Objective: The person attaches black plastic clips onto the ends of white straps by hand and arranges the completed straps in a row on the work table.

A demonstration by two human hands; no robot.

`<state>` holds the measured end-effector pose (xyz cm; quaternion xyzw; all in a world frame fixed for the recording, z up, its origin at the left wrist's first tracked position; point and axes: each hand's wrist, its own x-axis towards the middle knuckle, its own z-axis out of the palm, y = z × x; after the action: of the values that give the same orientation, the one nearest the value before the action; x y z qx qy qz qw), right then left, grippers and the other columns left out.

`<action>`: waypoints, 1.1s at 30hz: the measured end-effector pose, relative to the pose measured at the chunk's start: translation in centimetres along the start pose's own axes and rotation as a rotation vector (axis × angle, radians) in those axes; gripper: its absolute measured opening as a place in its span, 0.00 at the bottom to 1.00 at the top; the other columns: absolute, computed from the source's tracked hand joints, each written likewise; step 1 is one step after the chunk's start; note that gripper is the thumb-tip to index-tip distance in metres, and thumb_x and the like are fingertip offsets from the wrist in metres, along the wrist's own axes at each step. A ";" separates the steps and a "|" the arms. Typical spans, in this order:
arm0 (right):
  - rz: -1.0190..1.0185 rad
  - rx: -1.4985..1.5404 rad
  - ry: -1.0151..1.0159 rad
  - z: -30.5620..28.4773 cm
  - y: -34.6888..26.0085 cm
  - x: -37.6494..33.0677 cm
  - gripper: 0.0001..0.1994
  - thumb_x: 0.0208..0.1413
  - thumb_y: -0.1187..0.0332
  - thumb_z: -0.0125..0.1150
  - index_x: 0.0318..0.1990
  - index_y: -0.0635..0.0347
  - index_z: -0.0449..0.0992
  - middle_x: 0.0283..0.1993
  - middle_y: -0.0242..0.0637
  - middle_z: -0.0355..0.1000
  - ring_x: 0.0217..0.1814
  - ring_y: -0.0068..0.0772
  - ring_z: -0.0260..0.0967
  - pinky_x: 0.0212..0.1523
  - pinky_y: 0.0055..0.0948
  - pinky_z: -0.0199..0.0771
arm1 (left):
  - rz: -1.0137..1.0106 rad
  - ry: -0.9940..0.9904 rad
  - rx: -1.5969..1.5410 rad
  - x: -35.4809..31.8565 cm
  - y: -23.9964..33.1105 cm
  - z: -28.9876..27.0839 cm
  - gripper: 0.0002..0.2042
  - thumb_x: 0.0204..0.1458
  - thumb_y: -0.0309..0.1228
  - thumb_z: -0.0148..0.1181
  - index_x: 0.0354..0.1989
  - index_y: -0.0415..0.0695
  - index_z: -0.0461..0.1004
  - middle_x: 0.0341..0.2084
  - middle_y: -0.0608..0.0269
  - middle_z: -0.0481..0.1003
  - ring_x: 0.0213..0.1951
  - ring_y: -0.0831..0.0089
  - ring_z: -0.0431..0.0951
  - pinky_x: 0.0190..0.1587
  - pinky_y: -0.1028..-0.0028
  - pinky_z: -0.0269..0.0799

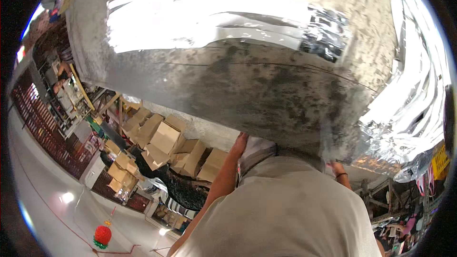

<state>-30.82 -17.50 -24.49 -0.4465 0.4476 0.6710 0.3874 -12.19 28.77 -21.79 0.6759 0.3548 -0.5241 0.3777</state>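
My left hand (pixel 242 140) is at the near edge of the worktable (pixel 266 95), beside grey cloth at my waist; its fingers are mostly hidden. My right hand (pixel 337 167), with a dark band at the wrist, is low at the table's near edge on the right. A blurred, see-through strip (pixel 327 135) rises beside it; whether the hand holds it I cannot tell. Across the far part of the table lies a flat stack of shiny white and clear plastic bags (pixel 166 16), with a crinkled dark-looking end on the right.
A big heap of glossy clear plastic bags (pixel 414 95) covers the table's right side. Several open cardboard boxes (pixel 164 138) stand on the floor to the left, near a black sheet-covered pile (pixel 183 190). Another person (pixel 62 76) is at a far-left bench.
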 end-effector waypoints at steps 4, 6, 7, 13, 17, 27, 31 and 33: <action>-0.119 0.321 -0.132 5.2 -0.5 5.3 0.25 0.59 0.54 0.46 0.61 0.53 0.59 0.63 0.38 0.56 0.63 0.35 0.52 0.63 0.37 0.52 | 0.055 -0.045 0.201 3.4 -1.2 -2.1 0.22 0.57 0.37 0.42 0.55 0.35 0.62 0.56 0.48 0.62 0.58 0.60 0.62 0.58 0.68 0.56; -0.188 0.281 -0.164 8.3 -3.8 5.7 0.26 0.59 0.53 0.46 0.62 0.54 0.58 0.64 0.38 0.55 0.64 0.35 0.51 0.64 0.36 0.51 | 0.080 -0.054 0.298 5.6 -1.4 -3.5 0.22 0.57 0.36 0.41 0.55 0.34 0.62 0.56 0.49 0.62 0.57 0.60 0.62 0.58 0.68 0.56; -0.219 0.267 -0.172 9.2 -5.1 6.1 0.26 0.59 0.53 0.46 0.62 0.54 0.58 0.64 0.39 0.55 0.65 0.35 0.50 0.64 0.36 0.50 | 0.094 -0.069 0.349 6.4 -1.8 -4.2 0.22 0.57 0.36 0.41 0.55 0.34 0.62 0.57 0.49 0.62 0.57 0.60 0.62 0.58 0.68 0.56; -0.369 0.229 -0.174 13.3 -10.2 7.8 0.28 0.59 0.52 0.45 0.63 0.56 0.55 0.66 0.40 0.51 0.67 0.35 0.46 0.65 0.35 0.47 | 0.071 -0.230 0.132 6.5 0.1 -10.8 0.23 0.59 0.36 0.33 0.59 0.35 0.58 0.58 0.51 0.62 0.58 0.64 0.60 0.60 0.70 0.53; -0.440 0.213 -0.136 16.8 -14.8 6.1 0.29 0.59 0.51 0.45 0.64 0.57 0.54 0.67 0.41 0.49 0.69 0.35 0.44 0.66 0.34 0.45 | 0.040 -0.111 -0.100 8.4 -2.7 -12.4 0.25 0.61 0.43 0.33 0.55 0.34 0.61 0.54 0.51 0.65 0.56 0.64 0.63 0.57 0.69 0.56; -0.561 0.424 0.246 23.3 -19.5 -9.8 0.40 0.56 0.41 0.44 0.67 0.61 0.45 0.71 0.40 0.38 0.73 0.34 0.33 0.69 0.30 0.34 | 0.275 -0.516 0.414 8.9 -1.8 -22.6 0.34 0.58 0.48 0.41 0.65 0.35 0.45 0.65 0.51 0.47 0.66 0.65 0.48 0.64 0.72 0.45; -0.534 0.376 0.340 24.9 -18.9 -16.6 0.41 0.52 0.39 0.48 0.64 0.62 0.53 0.71 0.41 0.42 0.72 0.35 0.36 0.69 0.31 0.36 | 0.386 -0.518 0.855 1.0 9.1 -22.8 0.22 0.56 0.43 0.48 0.50 0.37 0.67 0.48 0.50 0.70 0.51 0.65 0.68 0.52 0.70 0.61; -0.568 0.292 0.449 24.2 -16.2 -15.4 0.38 0.52 0.41 0.51 0.62 0.62 0.57 0.67 0.43 0.50 0.68 0.36 0.46 0.65 0.31 0.46 | 0.491 -0.487 1.083 -0.9 11.4 -21.5 0.18 0.55 0.41 0.50 0.41 0.37 0.75 0.38 0.52 0.77 0.43 0.66 0.75 0.46 0.70 0.67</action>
<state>-17.41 8.43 -9.23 -0.6287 0.4706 0.3518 0.5094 7.05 42.37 -15.83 0.6939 -0.2212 -0.6660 0.1615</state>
